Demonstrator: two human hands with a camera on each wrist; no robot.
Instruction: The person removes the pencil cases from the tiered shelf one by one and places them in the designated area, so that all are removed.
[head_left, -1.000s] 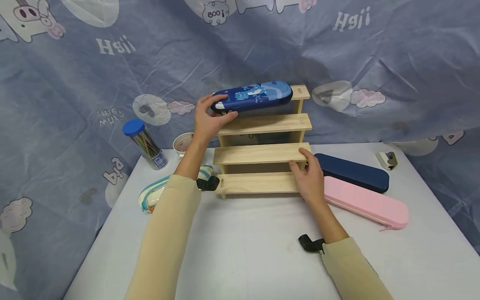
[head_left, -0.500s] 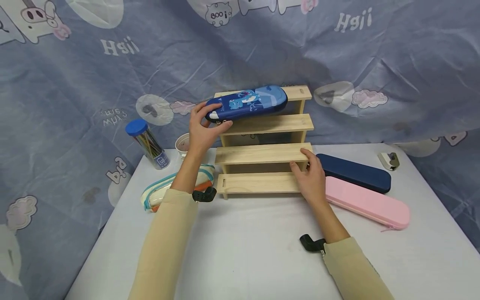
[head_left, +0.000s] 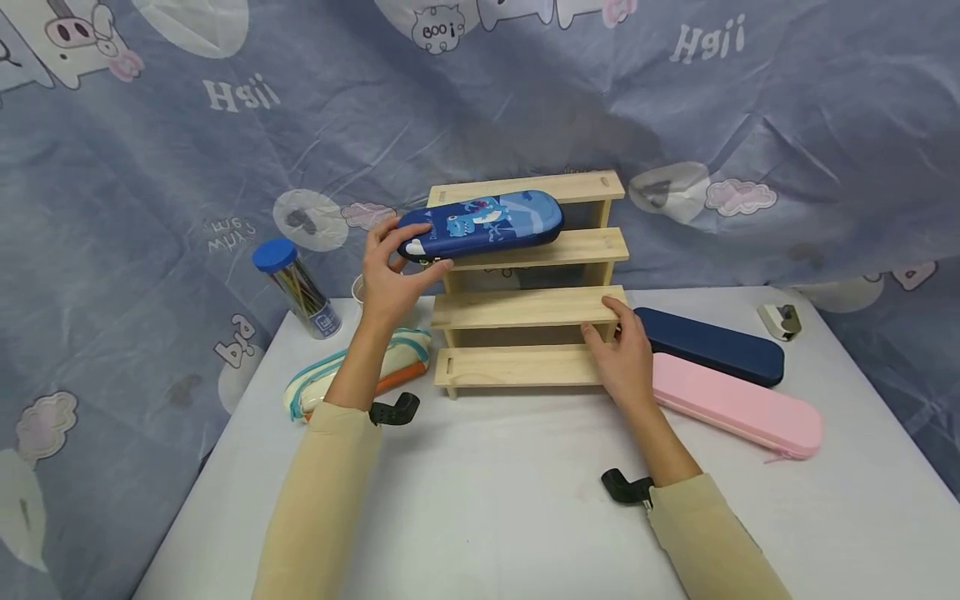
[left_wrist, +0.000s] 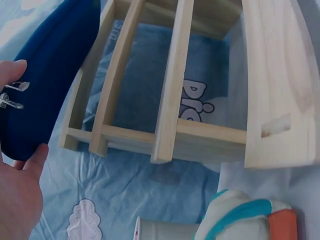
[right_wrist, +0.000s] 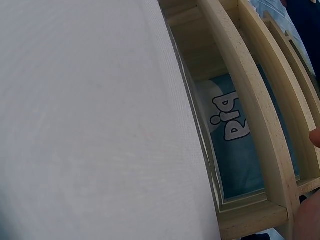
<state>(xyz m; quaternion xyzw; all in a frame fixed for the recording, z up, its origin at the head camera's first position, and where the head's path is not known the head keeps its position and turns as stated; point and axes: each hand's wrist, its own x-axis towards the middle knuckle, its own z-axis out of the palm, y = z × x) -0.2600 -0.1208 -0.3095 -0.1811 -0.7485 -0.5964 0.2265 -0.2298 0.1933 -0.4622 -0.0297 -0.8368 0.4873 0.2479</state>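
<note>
A blue pencil case [head_left: 480,225] with a cartoon print is held at its left end by my left hand [head_left: 390,275], thumb below and fingers on top. It hangs slightly tilted in front of the upper tiers of a stepped wooden rack [head_left: 525,308]. In the left wrist view the pencil case [left_wrist: 50,70] shows its dark side and zipper pulls [left_wrist: 15,95], apart from the rack. My right hand [head_left: 621,354] grips the right end of the rack's second tier from the bottom. Only bits of that hand [right_wrist: 307,220] show in the right wrist view.
Right of the rack lie a navy case [head_left: 708,346] and a pink case [head_left: 735,404], with a small white object [head_left: 778,322] behind. To the left are a cream-and-teal pouch [head_left: 401,358], a mostly hidden cup [head_left: 357,289] and a blue-lidded tube of sticks [head_left: 296,287].
My left hand has brought the blue pencil case down and to the left, from the top tier's height to in front of the upper tiers. The right hand stays on the rack.
</note>
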